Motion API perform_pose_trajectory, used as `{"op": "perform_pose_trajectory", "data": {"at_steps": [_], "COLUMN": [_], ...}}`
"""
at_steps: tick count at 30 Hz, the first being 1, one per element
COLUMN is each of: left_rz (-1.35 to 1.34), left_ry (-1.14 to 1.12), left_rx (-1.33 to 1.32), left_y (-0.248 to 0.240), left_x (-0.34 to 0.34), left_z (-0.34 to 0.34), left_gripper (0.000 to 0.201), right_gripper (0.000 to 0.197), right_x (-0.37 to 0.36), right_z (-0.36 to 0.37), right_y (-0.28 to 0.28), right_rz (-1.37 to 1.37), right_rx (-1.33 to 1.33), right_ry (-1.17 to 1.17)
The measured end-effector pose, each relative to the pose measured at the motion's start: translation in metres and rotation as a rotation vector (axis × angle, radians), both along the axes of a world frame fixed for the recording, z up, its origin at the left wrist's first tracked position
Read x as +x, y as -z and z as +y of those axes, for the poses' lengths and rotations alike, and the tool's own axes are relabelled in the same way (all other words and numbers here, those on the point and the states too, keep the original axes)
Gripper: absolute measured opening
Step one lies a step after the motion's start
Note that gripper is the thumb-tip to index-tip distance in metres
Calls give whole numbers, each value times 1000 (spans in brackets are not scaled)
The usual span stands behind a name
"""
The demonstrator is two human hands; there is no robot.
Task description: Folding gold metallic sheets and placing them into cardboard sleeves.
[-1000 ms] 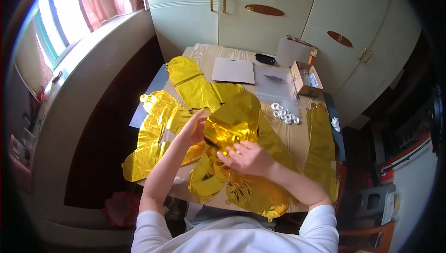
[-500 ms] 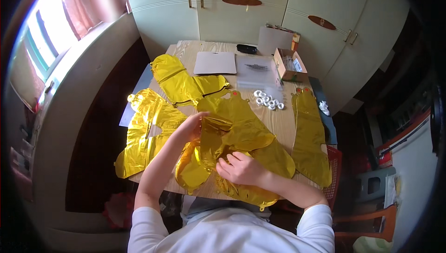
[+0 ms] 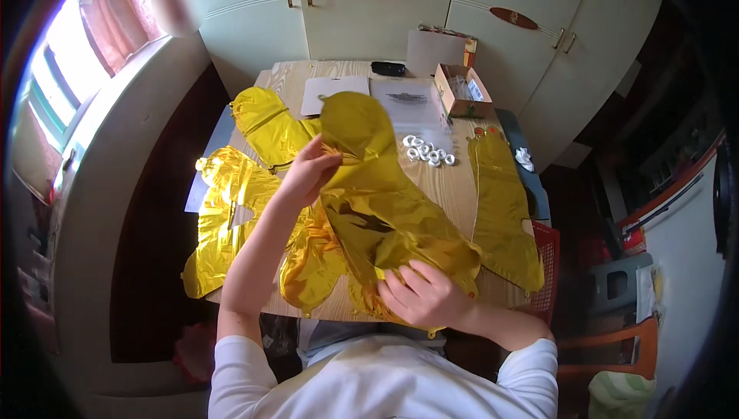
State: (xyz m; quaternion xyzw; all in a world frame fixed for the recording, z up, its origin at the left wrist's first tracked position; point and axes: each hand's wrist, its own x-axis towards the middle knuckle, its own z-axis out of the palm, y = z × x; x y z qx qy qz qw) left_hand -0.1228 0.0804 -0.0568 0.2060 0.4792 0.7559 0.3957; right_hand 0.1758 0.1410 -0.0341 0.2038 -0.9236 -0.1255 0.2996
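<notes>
A long, crinkled gold foil balloon (image 3: 381, 196) is held above the wooden table (image 3: 454, 188); its upper edge is pinched by the left hand (image 3: 308, 173), its lower end is gripped by the curled right hand (image 3: 419, 296). Other flat gold foil balloons (image 3: 231, 211) are spread alongside; small white rings (image 3: 427, 151) and an open cardboard box (image 3: 460, 90) are seen beyond.

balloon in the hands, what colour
Shiny gold foil balloon, held by both hands; head view.
</notes>
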Motion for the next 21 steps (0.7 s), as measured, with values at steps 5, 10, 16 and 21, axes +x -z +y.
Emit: {"op": "perform_pose_trajectory", "data": {"at_steps": [5,10,16,21], "left_rz": [436,890,1147,1271], "left_ry": [-14,-56,-69,-76], "left_rx": [-240,-551,-695,-674], "left_y": [77,121,121,128], "left_x": [3,16,19,18], "left_z": [21,35,38,38], "left_gripper": [49,77,88,89], "right_gripper": [17,12,15,5], "right_x": [32,42,45,33], "right_z": [-12,-25,-38,-23], "right_y": [31,79,95,77], "right_rz": [-110,-205,-388,-356], "right_rx": [-92,-182,-250,-636], "right_ry": [113,228,284,62]}}
